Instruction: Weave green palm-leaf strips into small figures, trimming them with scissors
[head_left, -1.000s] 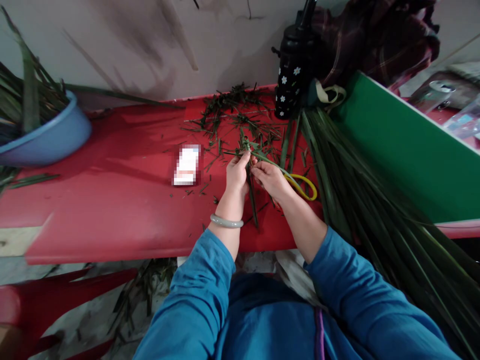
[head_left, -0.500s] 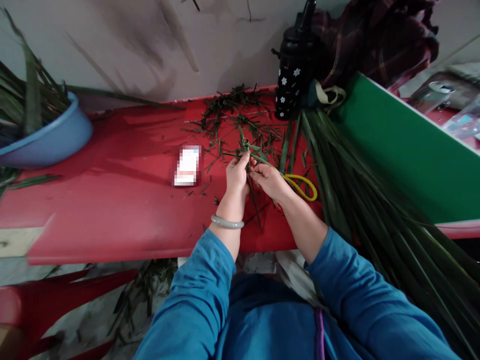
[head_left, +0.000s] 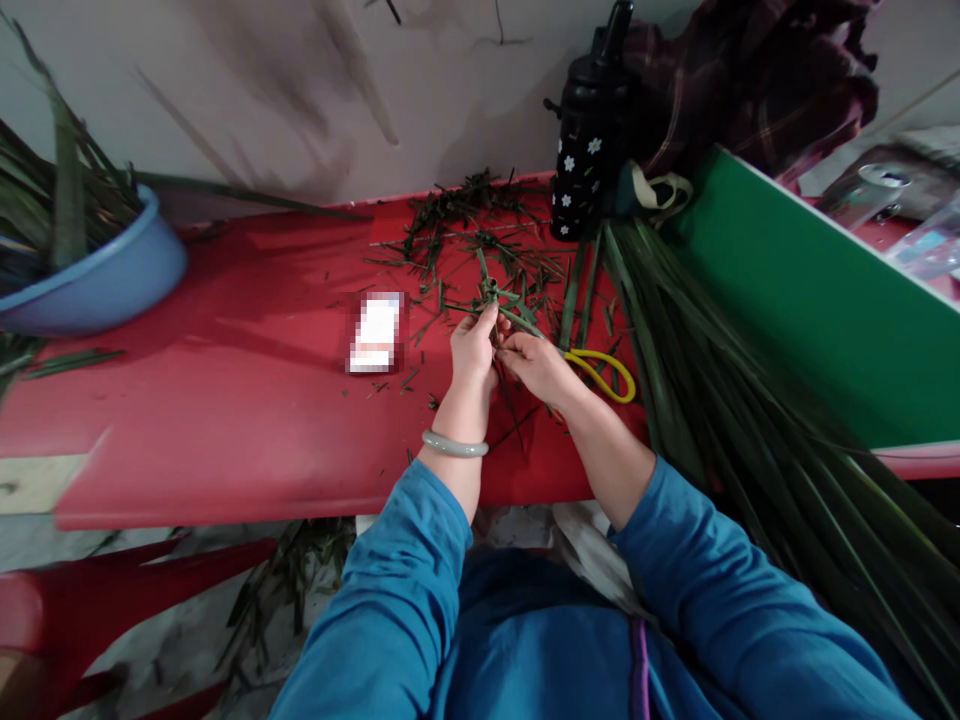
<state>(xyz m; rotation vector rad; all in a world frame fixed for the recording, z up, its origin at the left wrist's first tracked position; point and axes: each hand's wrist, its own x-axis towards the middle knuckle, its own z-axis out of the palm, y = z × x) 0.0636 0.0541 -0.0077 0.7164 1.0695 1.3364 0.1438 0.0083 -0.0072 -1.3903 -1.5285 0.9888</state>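
My left hand, with a grey bangle at the wrist, is closed on a small piece of woven green leaf strips, thumb on top. Leaf ends stick out above and to the sides of it. Just to the right, my right hand has its fingers pinched together close beneath the piece; what lies between the fingertips is too small to make out. Yellow-handled scissors lie on the red table beside my right hand, partly hidden by it.
Leaf scraps litter the table's back. A black flowered bottle stands by the wall. Long green leaves lie at right, beside a green board. A blue basin of leaves is at left; a blurred white rectangle lies nearer the middle.
Both hands stay at nearly the same spot, the left still closed on the woven piece. My right fingers have shifted very slightly. Nothing else has visibly moved.
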